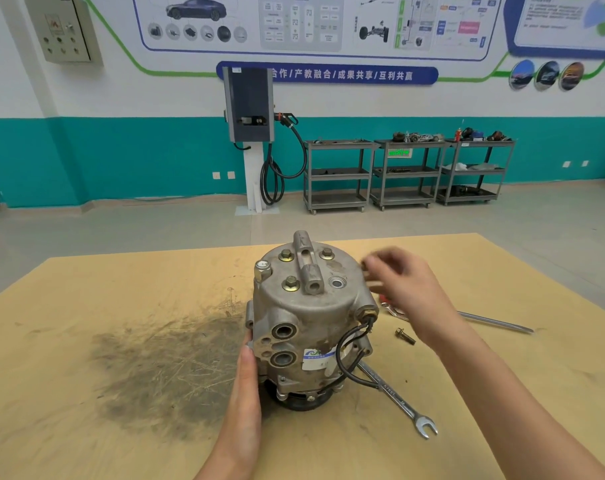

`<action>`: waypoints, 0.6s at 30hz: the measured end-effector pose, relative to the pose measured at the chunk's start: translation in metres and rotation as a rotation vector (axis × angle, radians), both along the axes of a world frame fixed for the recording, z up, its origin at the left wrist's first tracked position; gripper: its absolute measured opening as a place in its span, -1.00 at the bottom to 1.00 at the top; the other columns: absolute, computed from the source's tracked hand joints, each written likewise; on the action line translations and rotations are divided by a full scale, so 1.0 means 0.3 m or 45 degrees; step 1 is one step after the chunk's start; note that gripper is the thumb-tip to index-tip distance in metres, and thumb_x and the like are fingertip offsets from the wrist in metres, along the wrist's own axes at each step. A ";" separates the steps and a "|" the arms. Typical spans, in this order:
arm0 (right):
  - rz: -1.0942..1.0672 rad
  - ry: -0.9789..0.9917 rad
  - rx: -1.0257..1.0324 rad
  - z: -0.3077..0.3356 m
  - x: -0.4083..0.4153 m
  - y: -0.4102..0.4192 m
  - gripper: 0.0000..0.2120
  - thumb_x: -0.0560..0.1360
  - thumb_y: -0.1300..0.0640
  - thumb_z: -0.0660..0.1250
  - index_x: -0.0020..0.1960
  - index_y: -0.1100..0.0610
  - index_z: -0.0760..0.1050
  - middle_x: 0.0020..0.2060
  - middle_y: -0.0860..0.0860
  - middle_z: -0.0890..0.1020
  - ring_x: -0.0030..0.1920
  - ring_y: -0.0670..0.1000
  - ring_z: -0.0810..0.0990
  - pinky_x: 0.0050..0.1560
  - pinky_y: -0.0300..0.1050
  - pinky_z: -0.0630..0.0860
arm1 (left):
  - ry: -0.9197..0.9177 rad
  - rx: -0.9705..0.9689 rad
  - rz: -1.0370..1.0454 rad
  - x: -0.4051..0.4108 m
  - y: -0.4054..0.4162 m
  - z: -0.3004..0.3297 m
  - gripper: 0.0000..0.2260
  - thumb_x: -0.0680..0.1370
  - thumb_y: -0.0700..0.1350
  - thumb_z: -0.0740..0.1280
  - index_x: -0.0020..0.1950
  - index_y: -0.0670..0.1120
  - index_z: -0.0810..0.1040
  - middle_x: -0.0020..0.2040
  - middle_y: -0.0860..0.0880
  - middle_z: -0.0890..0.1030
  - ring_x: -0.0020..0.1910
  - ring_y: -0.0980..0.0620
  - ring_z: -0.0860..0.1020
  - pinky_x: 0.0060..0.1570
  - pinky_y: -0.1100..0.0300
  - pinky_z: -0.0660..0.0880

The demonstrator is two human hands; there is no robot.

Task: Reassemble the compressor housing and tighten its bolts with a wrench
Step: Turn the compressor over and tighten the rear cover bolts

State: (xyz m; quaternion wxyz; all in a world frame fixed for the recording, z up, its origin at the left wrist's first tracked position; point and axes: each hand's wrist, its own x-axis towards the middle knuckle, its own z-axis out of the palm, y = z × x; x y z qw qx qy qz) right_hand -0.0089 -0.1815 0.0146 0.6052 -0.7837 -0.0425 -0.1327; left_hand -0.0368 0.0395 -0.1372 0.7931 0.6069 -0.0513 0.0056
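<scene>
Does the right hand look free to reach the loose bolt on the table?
Probably yes: the loose bolt lies uncovered just below the right hand, beside the compressor.

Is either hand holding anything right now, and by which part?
Left hand braces the compressor on its left side. Right hand is blurred at the top rim; whether it pinches anything cannot be told.

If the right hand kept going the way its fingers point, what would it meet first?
Probably the top right edge of the compressor: the right hand points left, fingertips already beside it. Motion blur leaves depth unclear.
</scene>
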 end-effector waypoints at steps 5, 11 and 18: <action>-0.016 0.398 -1.024 -0.218 -0.024 -0.072 -0.86 0.52 -0.03 0.34 -0.15 -0.02 0.45 -0.23 -0.06 0.59 -0.20 -0.06 0.54 -0.27 -0.17 0.40 | 0.029 0.014 0.013 0.000 0.003 -0.009 -0.12 0.36 0.63 0.14 0.57 0.18 0.30 0.53 0.17 0.38 0.54 0.15 0.27 0.58 -0.09 0.11; 0.052 0.520 -1.355 -0.248 -0.061 -0.026 -0.77 0.52 -0.13 0.31 -0.12 0.00 0.37 -0.10 -0.05 0.52 -0.06 0.01 0.52 -0.19 -0.13 0.40 | 0.014 0.013 0.028 -0.006 0.008 -0.006 -0.08 0.33 0.64 0.17 0.57 0.17 0.30 0.52 0.19 0.39 0.54 0.17 0.27 0.58 -0.07 0.11; -0.015 0.407 -1.637 -0.249 -0.097 0.036 -0.77 0.50 -0.08 0.32 -0.03 0.09 0.52 -0.16 0.02 0.47 -0.01 0.12 0.56 -0.19 -0.10 0.38 | 0.000 0.039 0.026 -0.012 0.010 0.002 -0.16 0.38 0.61 0.12 0.55 0.19 0.33 0.52 0.18 0.39 0.55 0.14 0.27 0.58 -0.12 0.11</action>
